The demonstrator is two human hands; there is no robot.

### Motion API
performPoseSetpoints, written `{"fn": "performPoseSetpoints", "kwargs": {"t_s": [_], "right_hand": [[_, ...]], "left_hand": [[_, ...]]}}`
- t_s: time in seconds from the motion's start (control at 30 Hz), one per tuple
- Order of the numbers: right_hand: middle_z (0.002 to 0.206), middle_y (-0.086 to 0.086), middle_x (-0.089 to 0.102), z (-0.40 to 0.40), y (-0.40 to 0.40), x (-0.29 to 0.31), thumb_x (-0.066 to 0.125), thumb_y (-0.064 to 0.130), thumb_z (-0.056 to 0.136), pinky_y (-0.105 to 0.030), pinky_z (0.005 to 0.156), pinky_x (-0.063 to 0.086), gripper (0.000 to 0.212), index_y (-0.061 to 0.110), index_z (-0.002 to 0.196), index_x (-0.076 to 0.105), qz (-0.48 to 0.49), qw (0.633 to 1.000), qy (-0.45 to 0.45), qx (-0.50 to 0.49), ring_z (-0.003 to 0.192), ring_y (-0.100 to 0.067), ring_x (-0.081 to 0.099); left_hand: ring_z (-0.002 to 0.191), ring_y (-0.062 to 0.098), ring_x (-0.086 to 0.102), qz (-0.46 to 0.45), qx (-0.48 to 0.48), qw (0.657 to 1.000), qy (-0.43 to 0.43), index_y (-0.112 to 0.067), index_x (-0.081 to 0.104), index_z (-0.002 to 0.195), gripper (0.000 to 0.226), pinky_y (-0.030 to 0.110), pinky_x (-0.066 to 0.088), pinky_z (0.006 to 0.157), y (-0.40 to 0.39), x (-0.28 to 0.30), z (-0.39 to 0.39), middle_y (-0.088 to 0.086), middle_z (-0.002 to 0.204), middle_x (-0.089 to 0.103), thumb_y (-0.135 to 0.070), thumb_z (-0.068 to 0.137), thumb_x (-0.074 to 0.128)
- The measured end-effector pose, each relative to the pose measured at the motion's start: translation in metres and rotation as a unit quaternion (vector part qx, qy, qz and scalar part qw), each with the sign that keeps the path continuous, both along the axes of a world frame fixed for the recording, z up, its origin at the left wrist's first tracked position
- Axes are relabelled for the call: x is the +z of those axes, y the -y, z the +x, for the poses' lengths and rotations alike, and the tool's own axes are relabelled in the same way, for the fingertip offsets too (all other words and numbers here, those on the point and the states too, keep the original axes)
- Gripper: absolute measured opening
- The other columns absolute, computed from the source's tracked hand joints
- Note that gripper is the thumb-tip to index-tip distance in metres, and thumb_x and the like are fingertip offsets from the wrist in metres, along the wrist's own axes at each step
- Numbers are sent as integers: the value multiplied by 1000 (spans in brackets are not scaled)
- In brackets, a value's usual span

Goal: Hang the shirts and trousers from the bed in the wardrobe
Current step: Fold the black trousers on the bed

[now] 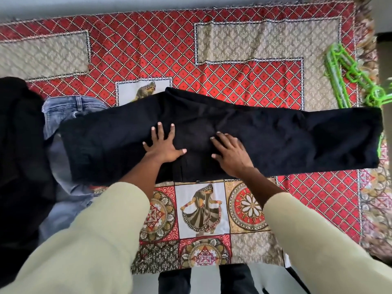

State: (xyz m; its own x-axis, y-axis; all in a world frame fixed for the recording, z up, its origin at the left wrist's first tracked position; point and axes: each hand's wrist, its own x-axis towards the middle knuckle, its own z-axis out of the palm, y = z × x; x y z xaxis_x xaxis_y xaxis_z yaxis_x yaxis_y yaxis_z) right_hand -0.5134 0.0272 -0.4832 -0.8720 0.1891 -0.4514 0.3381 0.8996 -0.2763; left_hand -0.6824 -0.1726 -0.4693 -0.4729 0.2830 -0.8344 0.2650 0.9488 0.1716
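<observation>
Both hands lie flat with fingers spread, the left hand (pixel 164 145) and right hand (pixel 230 152) pressing on one pair of black trousers (pixel 275 136) laid across the patterned bedspread (pixel 244 49). One dark garment (pixel 19 145), one pair of jeans (pixel 63 111), green hangers (pixel 350 77), uncountable.

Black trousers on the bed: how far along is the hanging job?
Nothing visibly hung yet; the wardrobe is out of view. In hand: the black trousers lie spread across the bedspread, left hand and right hand pressed flat on them. Left: blue jeans, a dark garment, and the green hangers unused.
</observation>
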Motion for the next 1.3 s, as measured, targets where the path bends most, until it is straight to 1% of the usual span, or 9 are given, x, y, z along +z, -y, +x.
{"fn": "performPoseSetpoints", "kwargs": {"t_s": [0.17,0.27,0.37,0.5,0.7,0.87,0.97,1.13,1.3], "right_hand": [[165,-9,4,63,-67,-5,33,55,98,-52,120,10,69,22,156,18,80,919,84,-376,150,-32,2],[157,-14,24,58,-63,11,57,37,92,-53,110,30,66,22,151,31,65,972,1,-225,139,-38,24],[158,-2,29,81,-89,11,54,43,95,-48,106,35,60,27,150,36,32,999,-26,-35,136,-30,33],[162,7,17,140,-178,13,43,46,99,-49,107,30,61,26,154,25,79,947,45,-308,135,-31,28],[155,5,36,186,-248,28,50,30,95,-45,96,43,54,20,147,42,70,981,16,-178,126,-31,41],[89,-12,66,190,-292,46,46,14,86,-44,75,49,25,5,87,69,150,915,-183,-328,87,-36,57],[95,-15,63,193,-339,68,50,15,93,-46,83,44,20,2,95,64,137,840,-197,-487,91,-33,52],[116,-14,59,197,-337,69,57,50,92,-44,91,46,52,5,119,55,32,891,-97,-442,107,-32,53],[131,-10,56,183,-335,61,77,45,72,-54,109,33,74,13,132,47,-103,814,-61,-568,127,-32,45]], "left_hand": [[149,35,-10,-35,33,992,-113,-30,-6,156,101,68,12,112,-17,3,24,12,162,-16,-56,86,63],[133,39,33,19,-64,960,-273,-11,29,146,84,52,36,106,-53,12,67,21,147,30,-24,77,74],[115,30,46,107,-151,954,-237,-16,44,134,61,42,42,97,-109,15,115,10,126,45,-16,78,67],[118,29,46,45,-95,971,-214,-12,48,126,52,42,43,96,-191,18,154,10,126,47,-26,80,69],[123,33,37,114,-191,965,-139,-22,28,150,73,45,40,101,-310,19,196,12,133,33,-25,85,62],[131,38,29,12,-184,975,-128,-21,18,154,79,47,37,106,-362,17,222,18,144,21,-37,89,61],[132,37,26,-19,-203,971,-128,-15,15,155,83,46,37,104,-378,17,228,16,145,19,-37,89,60],[130,35,26,-26,-217,972,-88,-15,15,155,84,46,39,103,-380,20,216,14,143,20,-36,88,61],[132,36,26,6,-177,982,-68,-20,20,154,77,48,39,105,-375,26,213,14,144,21,-33,89,59]]}}
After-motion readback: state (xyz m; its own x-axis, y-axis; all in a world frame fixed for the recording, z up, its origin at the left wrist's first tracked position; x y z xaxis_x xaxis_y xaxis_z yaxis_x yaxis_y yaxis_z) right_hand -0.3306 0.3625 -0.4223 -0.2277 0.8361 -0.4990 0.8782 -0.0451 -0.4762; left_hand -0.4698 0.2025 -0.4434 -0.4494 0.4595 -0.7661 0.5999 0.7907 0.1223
